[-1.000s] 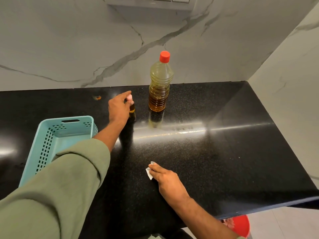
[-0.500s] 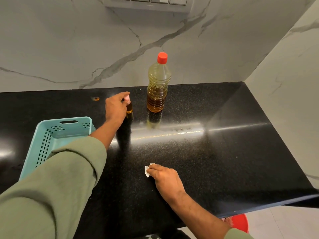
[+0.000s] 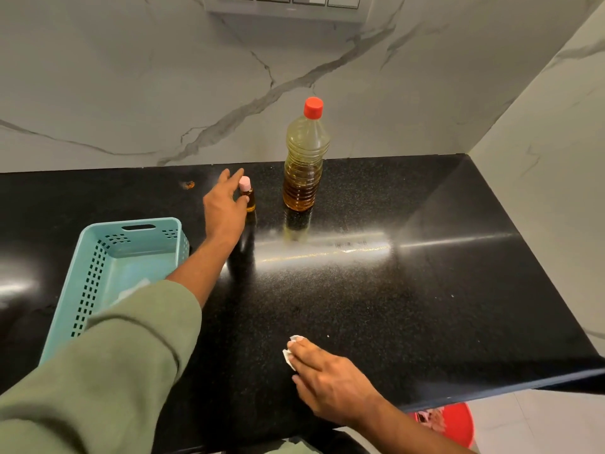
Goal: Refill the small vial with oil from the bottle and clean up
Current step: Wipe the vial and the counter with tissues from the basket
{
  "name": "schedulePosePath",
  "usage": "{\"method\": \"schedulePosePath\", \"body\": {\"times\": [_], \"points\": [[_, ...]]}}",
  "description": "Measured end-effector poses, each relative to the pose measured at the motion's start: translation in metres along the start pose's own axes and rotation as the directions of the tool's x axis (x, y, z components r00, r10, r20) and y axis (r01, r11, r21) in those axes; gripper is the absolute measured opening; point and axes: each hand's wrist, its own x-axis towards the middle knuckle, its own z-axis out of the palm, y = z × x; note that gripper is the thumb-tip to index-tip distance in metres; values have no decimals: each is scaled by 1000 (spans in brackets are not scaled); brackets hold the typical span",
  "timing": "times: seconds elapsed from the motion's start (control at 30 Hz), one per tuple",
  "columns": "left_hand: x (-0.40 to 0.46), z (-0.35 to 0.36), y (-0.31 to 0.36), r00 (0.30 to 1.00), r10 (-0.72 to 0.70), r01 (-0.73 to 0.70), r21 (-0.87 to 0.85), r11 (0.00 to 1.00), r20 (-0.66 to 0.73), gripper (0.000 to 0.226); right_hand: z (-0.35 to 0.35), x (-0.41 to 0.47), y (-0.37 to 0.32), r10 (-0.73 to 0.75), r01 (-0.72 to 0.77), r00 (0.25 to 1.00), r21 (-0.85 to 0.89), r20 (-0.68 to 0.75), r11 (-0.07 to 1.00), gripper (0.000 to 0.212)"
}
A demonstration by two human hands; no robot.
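vial [image 3: 247,196]: upright on counter [image 3: 425,290] beside bottle [image 3: 304,158]; i judge it light, oily-slick, best pinched at mid-body.
left hand [image 3: 224,208]: fingers loosely spread, touching vial.
right hand [image 3: 330,381]: flat, pressing tissue [image 3: 289,353].

No text, label, brand or number can be read on anything here.

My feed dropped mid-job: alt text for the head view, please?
The left hand touches the capped small vial beside the capped oil bottle on a black counter. The right hand presses a white tissue flat; a teal basket sits left.
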Motion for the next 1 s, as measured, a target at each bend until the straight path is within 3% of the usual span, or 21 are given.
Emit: {"method": "schedulePosePath", "body": {"times": [0.07, 0.17, 0.27, 0.33, 0.4, 0.43, 0.57, 0.77, 0.87, 1.0], "points": [[-25, -5, 6, 998, 22, -23, -19, 1000, -52, 62, -5, -2, 9, 12, -15, 999, -53, -51, 998, 42], [-82, -11, 14, 998, 36, -41, -82, 996, -60, 59, -16, 5, 24, 196, -184, 951, 71, -239, 980, 28], [-151, -16, 14, 993, -59, 75, -169, 983, 100, 49, -36, 11, 24, 548, -389, 749, 423, -371, 818, 18], [-191, -16, 12, 949, -144, 203, -193, 960, 281, 43, -50, 14, 12, 725, -371, 635, 718, -267, 589, 21], [-220, -14, 14, 865, -191, 338, -257, 905, 464, 42, -61, 19, -8, 753, -316, 646, 854, -124, 412, 23], [-231, -14, 18, 819, -198, 409, -307, 860, 538, 38, -63, 21, -17, 729, -296, 678, 875, -91, 384, 27], [-252, -21, 34, 716, -267, 633, -439, 637, 644, 28, -69, 17, -39, 689, -294, 720, 866, -76, 403, 30], [-258, -22, 35, 607, -435, 795, -507, 334, 665, 25, -81, -3, -46, 613, -253, 747, 743, -257, 619, 17], [-264, -19, 44, 555, -468, 831, -484, 274, 688, 24, -84, -19, -48, 603, -247, 738, 710, -304, 659, 19], [-273, -7, 53, 483, -480, 874, -438, 212, 732, 35, -92, -48, -55, 652, -291, 710, 731, -268, 617, 27]]}}
